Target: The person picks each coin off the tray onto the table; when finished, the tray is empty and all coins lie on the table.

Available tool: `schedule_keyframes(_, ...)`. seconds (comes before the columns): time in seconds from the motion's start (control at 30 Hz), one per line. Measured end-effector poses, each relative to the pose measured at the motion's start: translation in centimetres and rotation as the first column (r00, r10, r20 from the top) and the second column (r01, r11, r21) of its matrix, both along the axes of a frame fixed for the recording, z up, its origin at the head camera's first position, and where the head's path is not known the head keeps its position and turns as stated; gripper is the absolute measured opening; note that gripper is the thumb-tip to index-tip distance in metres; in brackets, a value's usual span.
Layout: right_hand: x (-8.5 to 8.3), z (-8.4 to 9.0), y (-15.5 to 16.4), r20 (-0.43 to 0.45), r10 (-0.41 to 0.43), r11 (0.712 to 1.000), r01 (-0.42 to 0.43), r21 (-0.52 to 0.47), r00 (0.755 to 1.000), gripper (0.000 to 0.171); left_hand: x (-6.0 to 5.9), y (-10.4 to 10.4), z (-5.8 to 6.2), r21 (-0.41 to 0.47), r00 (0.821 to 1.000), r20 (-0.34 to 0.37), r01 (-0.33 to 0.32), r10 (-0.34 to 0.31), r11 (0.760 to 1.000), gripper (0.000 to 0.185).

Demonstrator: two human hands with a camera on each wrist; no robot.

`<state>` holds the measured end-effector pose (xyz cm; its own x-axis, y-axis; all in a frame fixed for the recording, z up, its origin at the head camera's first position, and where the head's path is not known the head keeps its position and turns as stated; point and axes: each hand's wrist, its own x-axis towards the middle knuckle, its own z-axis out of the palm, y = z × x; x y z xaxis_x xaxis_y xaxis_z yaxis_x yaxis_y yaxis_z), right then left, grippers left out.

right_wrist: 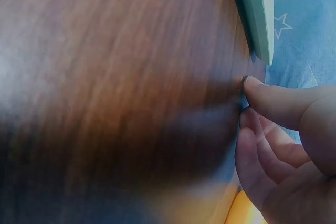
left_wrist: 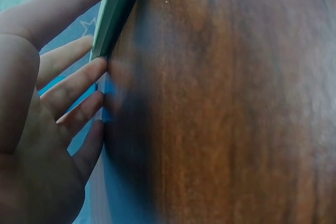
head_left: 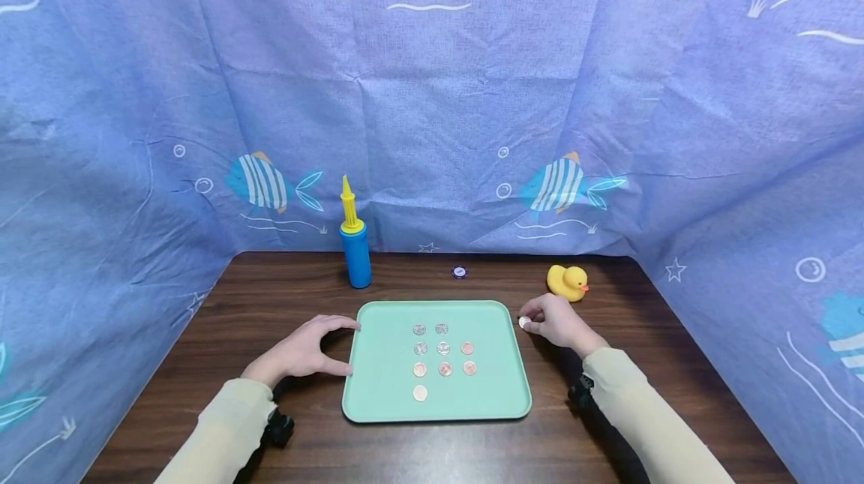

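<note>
A mint-green tray [head_left: 378, 394] lies in the middle of the dark wooden table and carries several coins [head_left: 443, 348] set out in rows. My left hand [head_left: 343, 347] rests against the tray's left edge, with thumb and straight fingers [left_wrist: 79, 85] touching the rim [left_wrist: 118, 9]. My right hand [head_left: 528, 321] is just off the tray's top right corner. It pinches a small silver coin [head_left: 523, 323] between thumb and fingertips. In the right wrist view the coin [right_wrist: 243, 94] shows edge-on, low over the table beside the tray [right_wrist: 257, 14].
A blue hand pump with a yellow nozzle [head_left: 355, 244] stands behind the tray's left corner. A small dark chip [head_left: 459, 272] lies at the back. A yellow rubber duck [head_left: 568, 282] sits just behind my right hand. Blue fish-print cloth walls in the table.
</note>
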<state>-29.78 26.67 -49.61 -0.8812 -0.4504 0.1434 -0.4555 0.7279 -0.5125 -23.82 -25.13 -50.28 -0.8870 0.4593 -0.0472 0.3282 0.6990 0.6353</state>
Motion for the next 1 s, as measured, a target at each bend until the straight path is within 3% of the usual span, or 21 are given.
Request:
schedule_keyframes(0.27, 0.1, 0.1, -0.1, 0.042, 0.007, 1.000, -0.008, 0.019, 0.999, 0.012, 0.0, 0.0, -0.3, 0.010, 1.000, 0.014, -0.014, 0.014, 1.000, 0.078)
schedule_keyframes(0.7, -0.2, 0.1, -0.2, -0.024, 0.013, 0.999, -0.012, 0.040, 1.000, 0.011, 0.0, 0.0, -0.1, 0.019, 0.999, 0.026, -0.020, 0.019, 1.000, 0.078)
schedule_keyframes(1.0, 0.0, 0.8, -2.0, -0.069, 0.002, 1.000, -0.002, -0.005, 0.998, 0.009, 0.1, 0.1, -0.1, 0.010, 1.000, 0.021, -0.022, 0.022, 1.000, 0.077)
